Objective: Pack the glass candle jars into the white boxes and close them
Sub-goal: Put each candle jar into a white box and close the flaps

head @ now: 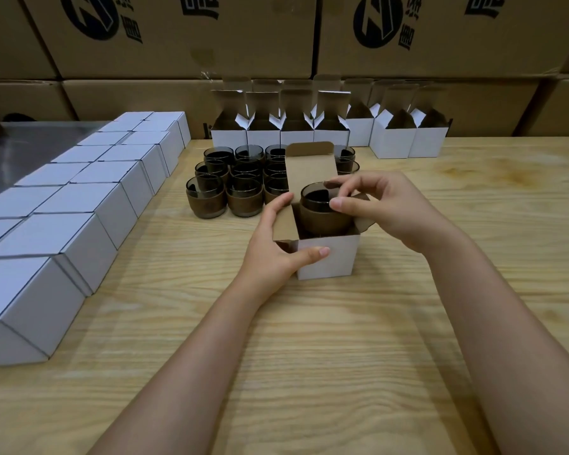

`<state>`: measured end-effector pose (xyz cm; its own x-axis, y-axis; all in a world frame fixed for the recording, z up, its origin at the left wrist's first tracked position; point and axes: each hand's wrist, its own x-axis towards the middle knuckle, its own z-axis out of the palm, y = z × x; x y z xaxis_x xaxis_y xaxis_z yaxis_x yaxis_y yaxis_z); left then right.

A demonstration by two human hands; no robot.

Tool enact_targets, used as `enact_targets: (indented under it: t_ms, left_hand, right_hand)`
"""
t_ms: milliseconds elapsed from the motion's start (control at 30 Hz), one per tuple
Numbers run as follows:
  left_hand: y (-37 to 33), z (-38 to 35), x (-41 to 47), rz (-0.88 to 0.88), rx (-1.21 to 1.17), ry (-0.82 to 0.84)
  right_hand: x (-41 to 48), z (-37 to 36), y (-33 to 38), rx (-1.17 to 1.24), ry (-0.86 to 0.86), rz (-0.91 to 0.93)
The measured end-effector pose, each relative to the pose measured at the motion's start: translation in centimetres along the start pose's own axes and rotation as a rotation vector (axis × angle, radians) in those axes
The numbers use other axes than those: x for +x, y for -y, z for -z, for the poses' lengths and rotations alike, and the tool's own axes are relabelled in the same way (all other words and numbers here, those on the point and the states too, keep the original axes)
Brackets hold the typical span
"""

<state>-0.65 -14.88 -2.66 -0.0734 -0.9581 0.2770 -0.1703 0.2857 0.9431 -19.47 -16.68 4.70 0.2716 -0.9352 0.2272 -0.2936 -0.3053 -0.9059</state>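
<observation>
A small white box (329, 259) stands open at the middle of the wooden table, its lid flap upright. A dark glass candle jar (319, 211) with a brown band sits partway inside its mouth, the rim still above the flaps. My right hand (381, 208) pinches the jar's rim from the right with thumb and fingers. My left hand (276, 244) grips the box's left front corner, thumb on the white front face. Several more jars (230, 185) stand grouped just behind the box.
Closed white boxes (76, 205) lie in two rows along the left side of the table. Open white boxes (326, 126) with raised flaps line the back edge. Large brown cartons (276, 37) are stacked behind. Bare wood table (309, 356) lies in front.
</observation>
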Motion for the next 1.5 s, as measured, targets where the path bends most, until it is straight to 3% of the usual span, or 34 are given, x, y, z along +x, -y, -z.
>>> enact_targets:
  t_ms: [733,833,933,1033,1167,1333,1500]
  left_hand:
    - [0.2,-0.1,0.1,-0.052,0.023,-0.01]
    - [0.2,-0.1,0.1,-0.051,0.019,-0.01]
    - [0.2,0.0,0.0,-0.042,0.013,-0.005]
    - [0.2,0.0,0.1,-0.031,0.004,-0.002]
    - [0.2,0.0,0.1,-0.031,-0.006,0.001]
    - [0.1,-0.1,0.0,-0.047,-0.004,-0.001]
    - [0.1,-0.1,0.0,-0.009,-0.035,-0.011]
  right_hand:
    - [-0.2,-0.1,-0.1,-0.65,0.254,0.136]
    - [-0.5,-0.3,-0.5,-0.376,0.154,0.169]
    - [-0.6,-1.0,-1.3,0.256,-0.209,0.22]
    - [-0.5,-1.8,-3.2,0.75,-0.403,0.061]
    - [-0.6,-3.0,-5.2,0.893,-0.34,-0.15]
    - [-0.6,-4.0,-5.0,0.725,-0.105,-0.165]
    - [-0.4,-4.0,-5.3,0.716,-0.143,-0.163]
